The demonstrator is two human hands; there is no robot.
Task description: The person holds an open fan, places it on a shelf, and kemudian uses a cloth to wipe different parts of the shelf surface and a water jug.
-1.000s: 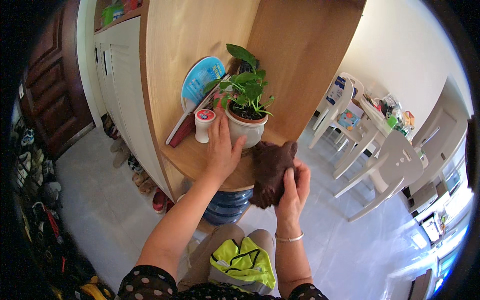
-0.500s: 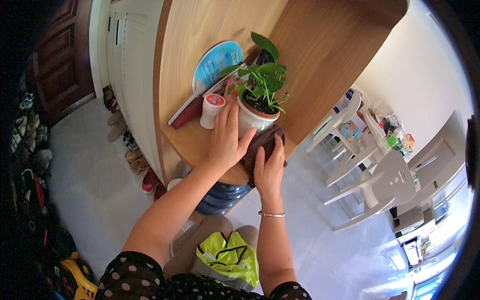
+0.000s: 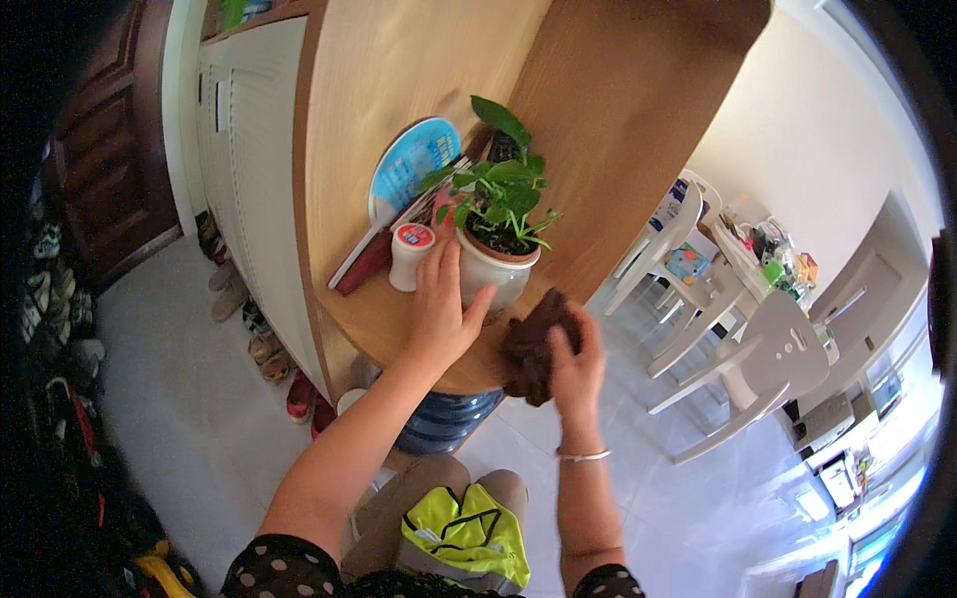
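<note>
A leafy green plant (image 3: 503, 194) grows in a pale glazed pot (image 3: 488, 279) on a rounded wooden shelf (image 3: 374, 324). My left hand (image 3: 444, 314) rests against the left side of the pot, its fingers stretched out and thumb apart. Bunched in my right hand (image 3: 578, 364) is a dark brown cloth (image 3: 538, 344), held at the shelf's right edge, just off the pot. Left of the pot stands a small white jar (image 3: 409, 259) with a red and white lid. Behind it a blue and white hand fan (image 3: 414, 164) leans on the cabinet wall.
A large blue water bottle (image 3: 449, 424) stands under the shelf. Shoes (image 3: 264, 349) line the cabinet's foot at left, with more along the far left edge. White chairs (image 3: 768, 354) and a cluttered table (image 3: 743, 259) are at right. A yellow-green vest (image 3: 464, 528) lies on my lap.
My right hand has drawn the brown cloth away from the pot, to the right and down. My left hand stays at the pot. The whole view has shifted slightly.
</note>
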